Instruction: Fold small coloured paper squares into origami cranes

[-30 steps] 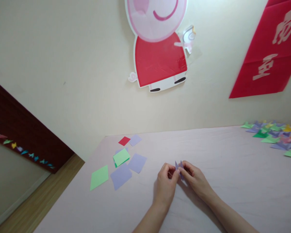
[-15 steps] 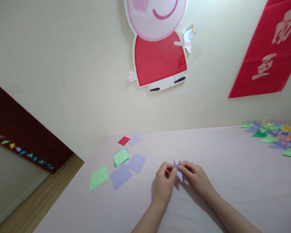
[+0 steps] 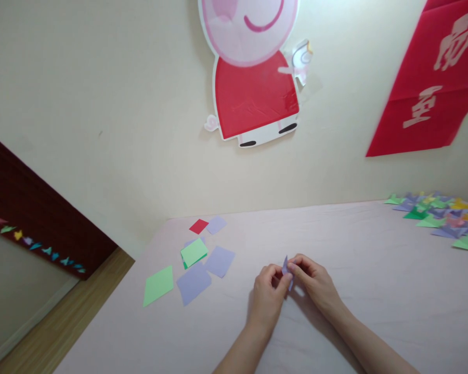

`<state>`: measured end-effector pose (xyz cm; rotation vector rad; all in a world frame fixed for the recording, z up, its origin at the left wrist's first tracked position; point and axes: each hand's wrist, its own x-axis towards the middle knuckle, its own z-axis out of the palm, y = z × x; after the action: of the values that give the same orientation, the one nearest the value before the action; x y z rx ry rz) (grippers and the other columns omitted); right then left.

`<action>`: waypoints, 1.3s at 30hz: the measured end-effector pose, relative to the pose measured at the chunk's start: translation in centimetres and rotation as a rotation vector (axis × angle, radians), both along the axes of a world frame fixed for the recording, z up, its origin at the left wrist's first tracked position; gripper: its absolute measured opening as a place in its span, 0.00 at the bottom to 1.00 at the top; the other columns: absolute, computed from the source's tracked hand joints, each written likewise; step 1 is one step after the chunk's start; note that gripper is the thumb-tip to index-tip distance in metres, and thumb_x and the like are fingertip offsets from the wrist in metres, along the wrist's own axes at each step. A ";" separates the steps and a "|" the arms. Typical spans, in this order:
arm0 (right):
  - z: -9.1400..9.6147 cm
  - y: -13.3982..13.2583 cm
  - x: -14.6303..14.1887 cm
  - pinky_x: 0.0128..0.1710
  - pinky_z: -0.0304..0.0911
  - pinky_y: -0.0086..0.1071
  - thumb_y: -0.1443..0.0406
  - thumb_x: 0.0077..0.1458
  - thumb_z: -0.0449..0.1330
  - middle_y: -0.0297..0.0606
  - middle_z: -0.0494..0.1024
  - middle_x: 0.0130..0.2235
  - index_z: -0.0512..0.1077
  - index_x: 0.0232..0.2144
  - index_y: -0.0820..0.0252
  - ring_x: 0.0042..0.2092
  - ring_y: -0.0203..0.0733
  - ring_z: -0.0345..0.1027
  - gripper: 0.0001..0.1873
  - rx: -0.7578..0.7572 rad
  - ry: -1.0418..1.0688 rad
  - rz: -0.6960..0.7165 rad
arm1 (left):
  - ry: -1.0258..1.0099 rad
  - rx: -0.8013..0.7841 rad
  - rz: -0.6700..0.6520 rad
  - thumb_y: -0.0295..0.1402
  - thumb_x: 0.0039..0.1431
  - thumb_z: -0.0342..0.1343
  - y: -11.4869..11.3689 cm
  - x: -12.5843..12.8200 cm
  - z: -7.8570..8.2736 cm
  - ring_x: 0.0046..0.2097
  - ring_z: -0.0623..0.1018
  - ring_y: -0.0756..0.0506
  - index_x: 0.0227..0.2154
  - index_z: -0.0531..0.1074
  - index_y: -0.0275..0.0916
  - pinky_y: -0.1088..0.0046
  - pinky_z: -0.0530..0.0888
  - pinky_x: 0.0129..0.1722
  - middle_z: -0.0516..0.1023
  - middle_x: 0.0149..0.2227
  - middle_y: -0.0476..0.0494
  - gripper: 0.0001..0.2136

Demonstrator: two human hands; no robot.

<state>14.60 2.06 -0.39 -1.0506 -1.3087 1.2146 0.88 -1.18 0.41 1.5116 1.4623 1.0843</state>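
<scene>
Between my hands is a small folded piece of purple paper (image 3: 285, 265), held just above the pink-white cloth. One pointed tip of it sticks up; its lower part shows below the fingertips, and my fingers cover much of the rest. My left hand (image 3: 270, 291) pinches it from the left with thumb and forefinger. From the right, my right hand (image 3: 314, 278) pinches its upper edge between thumb and fingers.
Square sheets lie to the left: a light green sheet (image 3: 158, 285), purple sheets (image 3: 194, 283), a green stack (image 3: 194, 253) and a red sheet (image 3: 198, 226). Many folded paper shapes (image 3: 437, 221) crowd the right. A wall (image 3: 120, 156) stands behind the cloth-covered surface (image 3: 354, 244).
The folded purple paper has turned: two points stood up apart before, and now a single tip shows. My left hand has moved slightly right, closer to my right hand.
</scene>
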 end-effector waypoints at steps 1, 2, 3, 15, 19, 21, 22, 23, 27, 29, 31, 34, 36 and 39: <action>-0.1 0.0 -0.1 0.32 0.62 0.31 0.49 0.49 0.64 0.33 0.71 0.25 0.70 0.23 0.59 0.30 0.40 0.64 0.19 0.002 0.008 -0.013 | 0.027 0.003 -0.005 0.37 0.60 0.54 0.0 0.0 0.0 0.32 0.69 0.48 0.24 0.69 0.40 0.73 0.64 0.33 0.70 0.28 0.50 0.10; -0.1 0.0 -0.1 0.33 0.62 0.32 0.49 0.49 0.64 0.33 0.71 0.26 0.70 0.23 0.59 0.31 0.40 0.64 0.19 0.003 0.011 -0.023 | 0.048 0.007 -0.006 0.37 0.60 0.54 0.0 0.0 0.0 0.32 0.68 0.48 0.23 0.68 0.40 0.73 0.63 0.33 0.69 0.27 0.50 0.12; -0.2 0.0 -0.1 0.33 0.62 0.32 0.49 0.49 0.64 0.34 0.72 0.26 0.71 0.23 0.59 0.31 0.40 0.64 0.19 0.003 0.011 -0.030 | 0.060 0.009 -0.004 0.37 0.60 0.53 0.0 0.1 0.0 0.31 0.67 0.48 0.22 0.67 0.40 0.73 0.63 0.33 0.69 0.26 0.51 0.12; -0.2 0.0 0.1 0.34 0.62 0.34 0.48 0.46 0.66 0.35 0.73 0.26 0.73 0.24 0.58 0.31 0.42 0.64 0.20 -0.019 0.045 -0.127 | 0.083 0.018 -0.023 0.35 0.60 0.54 -0.4 0.3 -0.5 0.33 0.68 0.48 0.25 0.66 0.40 0.73 0.62 0.33 0.70 0.29 0.51 0.09; -0.3 0.3 0.3 0.32 0.61 0.34 0.47 0.46 0.66 0.34 0.71 0.26 0.72 0.24 0.57 0.30 0.41 0.62 0.20 -0.038 0.078 -0.164 | 0.084 0.029 -0.037 0.35 0.61 0.54 -0.5 0.3 -0.4 0.35 0.69 0.47 0.27 0.68 0.40 0.73 0.63 0.35 0.72 0.31 0.49 0.08; -0.4 0.5 0.5 0.31 0.60 0.34 0.48 0.47 0.66 0.32 0.69 0.26 0.71 0.24 0.56 0.29 0.40 0.60 0.19 -0.048 0.100 -0.153 | 0.091 0.049 -0.046 0.34 0.61 0.54 -0.6 0.3 -0.2 0.35 0.70 0.46 0.28 0.69 0.40 0.72 0.64 0.36 0.72 0.31 0.49 0.07; -0.4 0.6 0.5 0.31 0.59 0.33 0.48 0.47 0.66 0.32 0.69 0.26 0.71 0.24 0.56 0.29 0.39 0.60 0.19 -0.052 0.113 -0.136 | 0.098 0.059 -0.047 0.34 0.61 0.54 -0.6 0.3 -0.1 0.35 0.70 0.46 0.28 0.69 0.40 0.72 0.64 0.36 0.72 0.32 0.49 0.07; -0.4 0.6 0.6 0.32 0.60 0.33 0.48 0.47 0.66 0.31 0.68 0.26 0.71 0.25 0.56 0.30 0.39 0.60 0.19 -0.054 0.126 -0.113 | 0.104 0.069 -0.047 0.33 0.61 0.54 -0.6 0.3 -0.1 0.36 0.70 0.46 0.28 0.69 0.40 0.72 0.64 0.36 0.72 0.32 0.49 0.06; -0.1 0.6 0.5 0.33 0.61 0.34 0.49 0.45 0.68 0.32 0.69 0.27 0.70 0.24 0.56 0.31 0.40 0.61 0.19 -0.060 0.155 -0.051 | 0.123 0.087 -0.049 0.31 0.60 0.53 -0.6 0.3 -0.1 0.36 0.70 0.46 0.28 0.69 0.41 0.72 0.65 0.37 0.72 0.32 0.49 0.06; 0.1 0.5 0.5 0.33 0.61 0.34 0.49 0.44 0.68 0.32 0.69 0.26 0.69 0.22 0.57 0.31 0.40 0.61 0.20 -0.063 0.141 -0.036 | 0.103 0.082 -0.050 0.31 0.60 0.54 -0.6 0.3 -0.2 0.37 0.70 0.46 0.29 0.69 0.41 0.71 0.65 0.38 0.72 0.33 0.49 0.04; 0.4 0.3 0.5 0.33 0.61 0.34 0.49 0.44 0.68 0.33 0.69 0.25 0.69 0.21 0.57 0.31 0.40 0.61 0.20 -0.069 0.122 -0.010 | 0.074 0.065 -0.041 0.33 0.60 0.56 -0.6 0.3 -0.3 0.38 0.71 0.46 0.32 0.70 0.41 0.71 0.66 0.39 0.73 0.34 0.49 0.03; 0.6 0.2 0.4 0.34 0.62 0.34 0.51 0.44 0.68 0.34 0.69 0.28 0.71 0.20 0.59 0.32 0.41 0.63 0.19 -0.044 0.095 0.048 | 0.056 0.044 -0.018 0.36 0.60 0.56 -0.5 0.2 -0.3 0.36 0.70 0.47 0.33 0.70 0.41 0.72 0.65 0.37 0.73 0.34 0.50 0.05; 0.7 0.2 0.4 0.36 0.63 0.34 0.51 0.44 0.68 0.35 0.70 0.30 0.71 0.19 0.59 0.35 0.42 0.64 0.18 -0.010 0.076 0.058 | 0.062 0.047 -0.003 0.37 0.62 0.55 -0.4 0.1 -0.2 0.34 0.69 0.48 0.29 0.69 0.41 0.73 0.63 0.34 0.70 0.31 0.51 0.08; 0.8 0.2 0.3 0.39 0.64 0.35 0.51 0.44 0.68 0.37 0.72 0.32 0.74 0.22 0.59 0.37 0.44 0.66 0.18 -0.022 0.080 0.051 | 0.062 0.059 0.018 0.37 0.62 0.54 -0.3 0.0 -0.1 0.32 0.67 0.49 0.25 0.66 0.40 0.74 0.62 0.33 0.68 0.29 0.52 0.11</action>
<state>14.89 2.25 0.45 -0.9790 -1.2694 1.2989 0.91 -1.45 0.30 1.5887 1.5005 1.1086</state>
